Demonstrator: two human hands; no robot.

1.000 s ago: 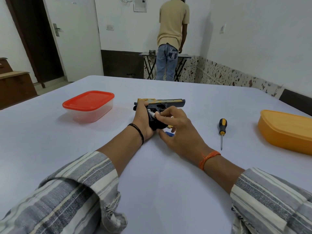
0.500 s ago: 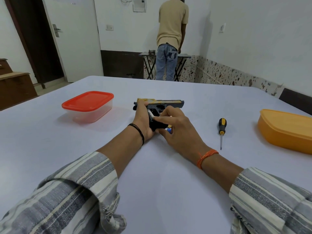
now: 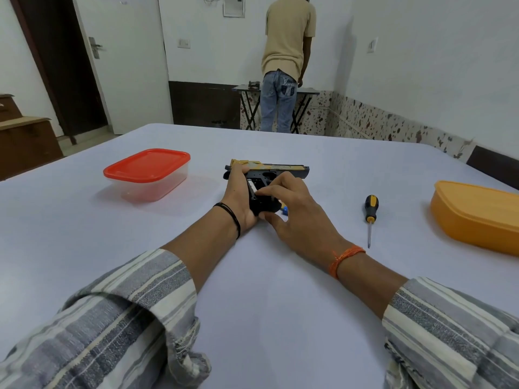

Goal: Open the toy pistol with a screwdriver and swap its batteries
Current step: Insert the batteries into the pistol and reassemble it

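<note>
Black-and-gold toy pistol (image 3: 269,171) lies on its side mid-table (image 3: 280,318), grip toward the person, barrel pointing right; left hand (image 3: 238,195) wraps the grip, right hand (image 3: 295,211) has curled fingers (image 3: 269,189) pressing a white battery (image 3: 252,188) in the open grip bay. Risk: battery could seat crooked or pop out if pushed off-axis, or pistol could skid. Screwdriver (image 3: 370,211) lies untouched to the right, a small blue piece (image 3: 284,211) just beside the grip.

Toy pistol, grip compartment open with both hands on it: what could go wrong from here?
The right hand presses a battery into the toy pistol; it may go in crooked. The left hand grips the pistol only from the rear, so it may twist. A small blue piece beside the grip may get knocked away.
</note>
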